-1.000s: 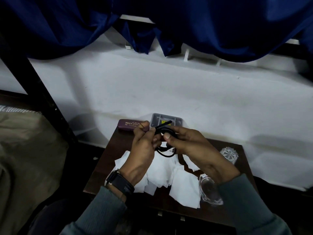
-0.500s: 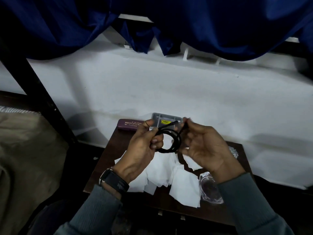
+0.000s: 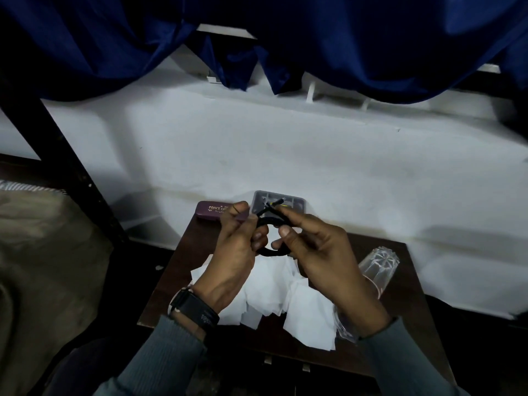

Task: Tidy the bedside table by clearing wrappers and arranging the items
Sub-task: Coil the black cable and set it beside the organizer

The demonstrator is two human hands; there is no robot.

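Note:
Above the dark wooden bedside table [image 3: 400, 318] I hold a black cable [image 3: 270, 224] coiled into a small loop. My left hand [image 3: 235, 252] pinches the left side of the coil. My right hand [image 3: 317, 250] pinches the cable's loose end at the top of the loop, its plug tip pointing up and right. White paper wrappers [image 3: 288, 298] lie spread on the table under my hands. A maroon spectacle case [image 3: 213, 210] lies at the table's back left, partly hidden by my left hand. A grey plastic box [image 3: 294, 202] sits behind the coil.
A clear glass [image 3: 378, 265] lies tipped on the table's right side, and another clear glass piece [image 3: 344, 327] shows under my right wrist. A white wall stands behind, blue curtain [image 3: 314, 38] above. A dark bed post [image 3: 65, 164] and beige bedding [image 3: 43, 252] are left.
My right hand has come back in to the coil and now pinches the loose end over the top of the loop. The coil stays in my left hand.

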